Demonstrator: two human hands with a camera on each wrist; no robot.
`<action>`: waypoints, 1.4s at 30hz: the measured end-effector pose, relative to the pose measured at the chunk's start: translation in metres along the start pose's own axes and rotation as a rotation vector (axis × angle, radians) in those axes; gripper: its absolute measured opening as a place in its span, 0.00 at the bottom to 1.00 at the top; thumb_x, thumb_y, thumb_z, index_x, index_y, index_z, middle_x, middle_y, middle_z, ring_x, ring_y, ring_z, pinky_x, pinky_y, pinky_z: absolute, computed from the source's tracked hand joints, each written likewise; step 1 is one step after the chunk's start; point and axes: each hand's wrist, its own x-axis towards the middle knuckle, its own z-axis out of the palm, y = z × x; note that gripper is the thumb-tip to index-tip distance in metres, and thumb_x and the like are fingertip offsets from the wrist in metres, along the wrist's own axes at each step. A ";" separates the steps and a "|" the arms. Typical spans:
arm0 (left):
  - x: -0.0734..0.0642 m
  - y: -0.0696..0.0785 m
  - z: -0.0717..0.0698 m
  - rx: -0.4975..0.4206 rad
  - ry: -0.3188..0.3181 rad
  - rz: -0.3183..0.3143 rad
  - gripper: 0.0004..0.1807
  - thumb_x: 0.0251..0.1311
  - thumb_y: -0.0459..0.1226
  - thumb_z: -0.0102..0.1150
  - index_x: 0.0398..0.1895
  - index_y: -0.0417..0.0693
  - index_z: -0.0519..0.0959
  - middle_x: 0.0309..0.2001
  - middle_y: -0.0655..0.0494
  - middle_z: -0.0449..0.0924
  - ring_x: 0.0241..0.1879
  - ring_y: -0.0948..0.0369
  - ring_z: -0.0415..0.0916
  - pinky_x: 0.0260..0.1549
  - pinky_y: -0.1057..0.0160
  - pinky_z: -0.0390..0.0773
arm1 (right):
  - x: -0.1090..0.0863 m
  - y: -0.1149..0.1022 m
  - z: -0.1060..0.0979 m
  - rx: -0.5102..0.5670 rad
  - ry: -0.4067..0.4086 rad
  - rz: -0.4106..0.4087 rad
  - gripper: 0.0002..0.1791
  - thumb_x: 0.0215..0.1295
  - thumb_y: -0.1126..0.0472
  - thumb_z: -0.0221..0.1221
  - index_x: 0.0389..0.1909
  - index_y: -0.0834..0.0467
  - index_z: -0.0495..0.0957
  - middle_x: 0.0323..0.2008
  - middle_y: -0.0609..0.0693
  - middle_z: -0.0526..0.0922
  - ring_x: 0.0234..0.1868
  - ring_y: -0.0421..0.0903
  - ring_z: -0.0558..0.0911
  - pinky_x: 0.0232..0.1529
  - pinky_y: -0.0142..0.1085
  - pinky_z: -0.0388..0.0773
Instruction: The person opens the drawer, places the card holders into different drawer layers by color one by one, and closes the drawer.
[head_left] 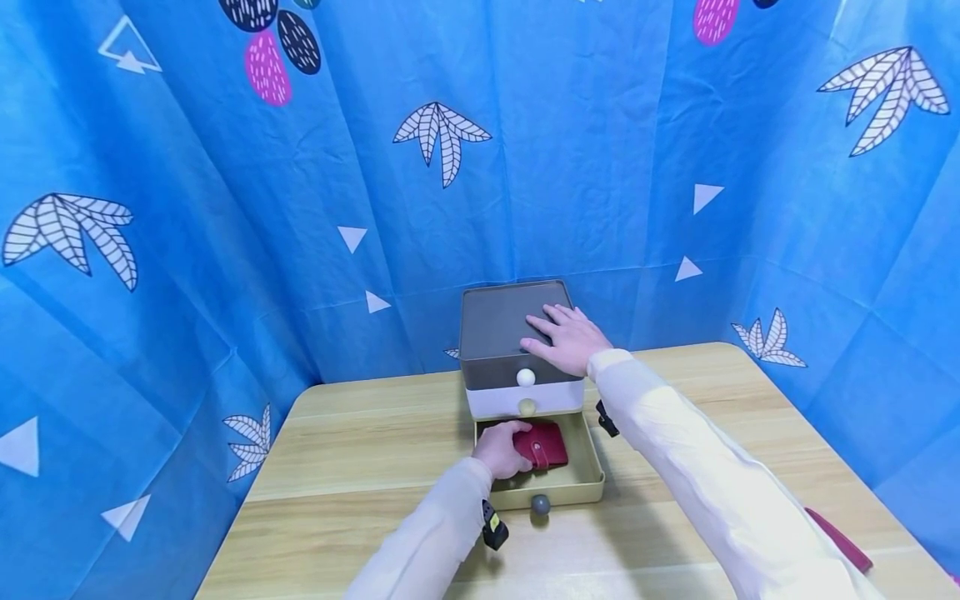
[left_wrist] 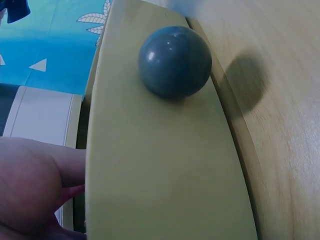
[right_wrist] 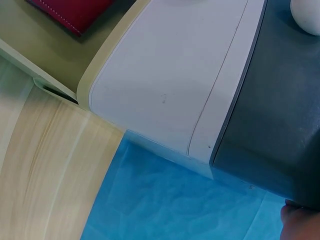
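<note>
A small three-tier drawer box stands at the back of the table, its dark grey top [head_left: 498, 321] uppermost and its beige bottom drawer [head_left: 585, 492] pulled out. Inside that drawer lies a red wallet [head_left: 546, 444] with a snap strap. My left hand [head_left: 498, 450] reaches in and grips the wallet's left end, fingers on the far edge and thumb on the near one. The drawer's front wall hides part of this hand in the left wrist view. With fingers spread, my right hand [head_left: 566, 337] rests on the box's top at its right edge.
A grey ball knob [left_wrist: 175, 62] sticks out from the open drawer's front. The white middle drawer [right_wrist: 160, 75] and the grey top one are closed. Another flat red item [head_left: 840, 540] lies at the table's right, partly behind my right sleeve. A blue patterned curtain [head_left: 585, 167] surrounds the table.
</note>
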 end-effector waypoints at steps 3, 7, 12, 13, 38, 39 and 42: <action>0.004 -0.001 0.004 0.029 -0.011 0.006 0.32 0.35 0.37 0.71 0.52 0.55 0.75 0.49 0.54 0.74 0.47 0.56 0.70 0.42 0.61 0.71 | 0.000 0.000 0.000 -0.002 0.001 -0.001 0.40 0.56 0.27 0.30 0.66 0.43 0.55 0.67 0.53 0.52 0.67 0.52 0.47 0.64 0.47 0.37; 0.009 -0.002 0.008 0.093 -0.018 0.026 0.32 0.37 0.40 0.70 0.53 0.57 0.75 0.50 0.56 0.74 0.47 0.57 0.71 0.40 0.63 0.71 | 0.000 0.001 0.000 0.000 -0.003 0.000 0.40 0.56 0.27 0.30 0.66 0.43 0.55 0.67 0.53 0.51 0.67 0.52 0.47 0.63 0.47 0.37; 0.013 -0.002 0.010 0.186 -0.018 0.077 0.32 0.39 0.42 0.68 0.55 0.58 0.73 0.50 0.55 0.75 0.48 0.56 0.71 0.41 0.63 0.72 | 0.000 0.001 0.000 -0.003 -0.004 0.002 0.41 0.55 0.26 0.29 0.66 0.43 0.55 0.67 0.53 0.51 0.67 0.52 0.46 0.64 0.47 0.37; 0.014 -0.002 0.011 0.207 -0.016 0.094 0.32 0.40 0.42 0.68 0.55 0.57 0.73 0.50 0.54 0.75 0.48 0.55 0.71 0.42 0.62 0.72 | 0.000 0.000 0.000 -0.003 -0.003 0.004 0.41 0.55 0.26 0.29 0.66 0.43 0.55 0.67 0.53 0.51 0.67 0.52 0.46 0.64 0.47 0.37; 0.022 0.016 0.025 0.400 0.026 0.116 0.28 0.52 0.43 0.59 0.59 0.59 0.67 0.44 0.42 0.76 0.42 0.46 0.73 0.37 0.54 0.74 | 0.003 0.003 0.002 0.005 -0.004 0.003 0.42 0.54 0.25 0.28 0.66 0.42 0.55 0.67 0.53 0.51 0.67 0.51 0.46 0.64 0.46 0.36; 0.022 0.016 0.026 0.402 0.032 0.111 0.28 0.52 0.42 0.59 0.59 0.60 0.67 0.43 0.42 0.76 0.41 0.45 0.73 0.36 0.54 0.74 | 0.003 0.003 0.002 0.006 -0.004 0.006 0.42 0.54 0.25 0.28 0.66 0.42 0.55 0.67 0.52 0.51 0.67 0.51 0.46 0.64 0.46 0.36; 0.024 0.015 0.031 0.412 0.056 0.097 0.28 0.53 0.42 0.58 0.59 0.62 0.67 0.41 0.39 0.75 0.37 0.45 0.74 0.32 0.53 0.75 | 0.002 0.002 0.001 0.009 -0.004 0.011 0.41 0.54 0.25 0.28 0.66 0.41 0.55 0.67 0.52 0.51 0.67 0.51 0.46 0.64 0.46 0.36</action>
